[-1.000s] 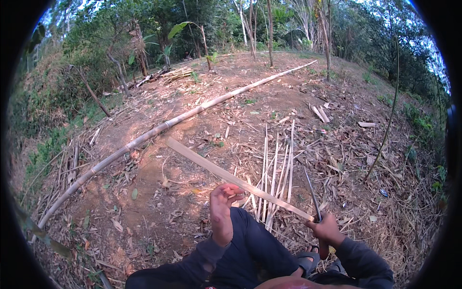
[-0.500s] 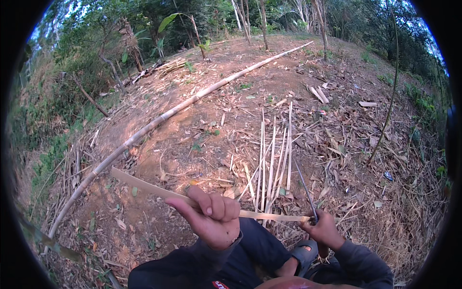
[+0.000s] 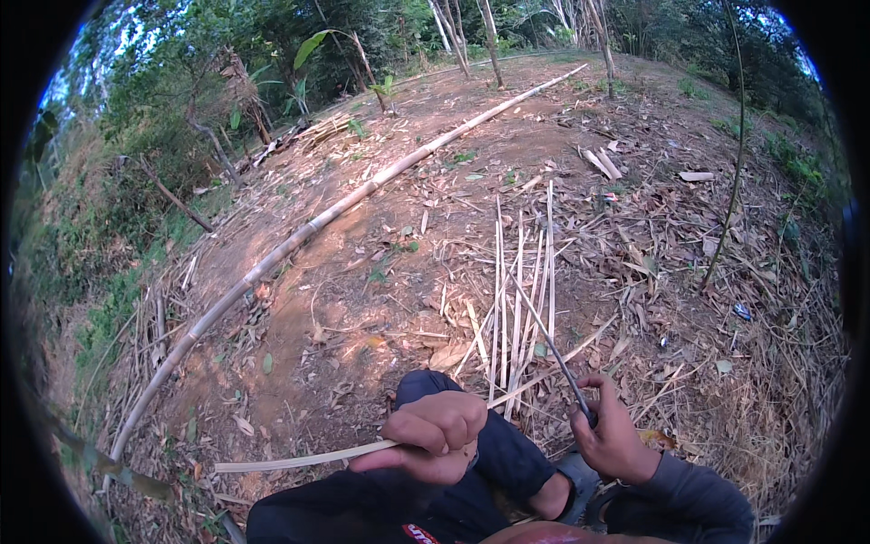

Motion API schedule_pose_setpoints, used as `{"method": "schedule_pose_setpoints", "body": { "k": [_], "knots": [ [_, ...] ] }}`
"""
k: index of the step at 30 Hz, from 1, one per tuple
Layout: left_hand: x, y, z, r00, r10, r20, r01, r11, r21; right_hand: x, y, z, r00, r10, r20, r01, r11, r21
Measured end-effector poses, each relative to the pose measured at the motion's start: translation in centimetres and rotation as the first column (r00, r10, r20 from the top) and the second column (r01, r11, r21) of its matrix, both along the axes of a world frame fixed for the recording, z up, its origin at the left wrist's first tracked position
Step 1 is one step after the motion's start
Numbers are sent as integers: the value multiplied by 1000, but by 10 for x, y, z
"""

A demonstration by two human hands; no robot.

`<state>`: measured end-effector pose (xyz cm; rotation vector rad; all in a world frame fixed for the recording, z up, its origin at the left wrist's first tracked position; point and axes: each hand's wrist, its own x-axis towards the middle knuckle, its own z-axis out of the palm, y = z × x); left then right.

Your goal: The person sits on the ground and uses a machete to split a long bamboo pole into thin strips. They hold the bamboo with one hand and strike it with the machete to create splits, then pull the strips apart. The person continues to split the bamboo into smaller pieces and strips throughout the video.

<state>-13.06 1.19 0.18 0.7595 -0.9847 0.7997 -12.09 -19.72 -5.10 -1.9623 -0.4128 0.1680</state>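
Note:
My left hand (image 3: 435, 437) is closed around a pale bamboo strip (image 3: 290, 462), palm turned down, just above my bent knee. One end of the strip sticks out to the left; past my fist a pale length slants up and away to the right. In my right hand (image 3: 612, 437) is a knife (image 3: 555, 344) with a long, narrow dark blade, gripped at its dark handle. Its blade points away and to the left, crossing the slanting length in view. Beyond the knife, several split bamboo strips (image 3: 517, 304) lie side by side on the ground, pointing away from me.
A long bamboo pole (image 3: 299, 238) lies across the slope from near left to far right. Dry leaves and twigs (image 3: 652, 281) litter the soil. A thin stem (image 3: 736, 172) rises at the right, and trees (image 3: 494, 45) stand at the back.
My left hand has rolled palm-down and moved right and lower with the strip. The strip's far end has left my right hand and now points up and away. The knife's tip has swung left.

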Motion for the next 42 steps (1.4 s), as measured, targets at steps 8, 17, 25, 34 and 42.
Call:
{"method": "schedule_pose_setpoints", "body": {
  "k": [8,17,25,34,42],
  "knots": [
    [-23,-16,-18,878,345,-330,-436,862,-258,-12,13,-13,957,205,205,-177,973,-149],
    [-23,-3,-31,840,424,-339,-494,856,-155,9,7,-32,985,39,166,15,949,-315],
    [-37,-14,-37,904,367,-219,-396,912,-104,50,-18,-86,950,-19,312,133,927,-352],
    [-31,-9,-43,836,449,-314,-502,858,-110,23,7,-45,822,199,534,-66,964,-258],
    [-33,-20,-54,865,425,-266,-472,870,-143,44,-18,-95,944,-127,305,221,929,-297]
  ]
}}
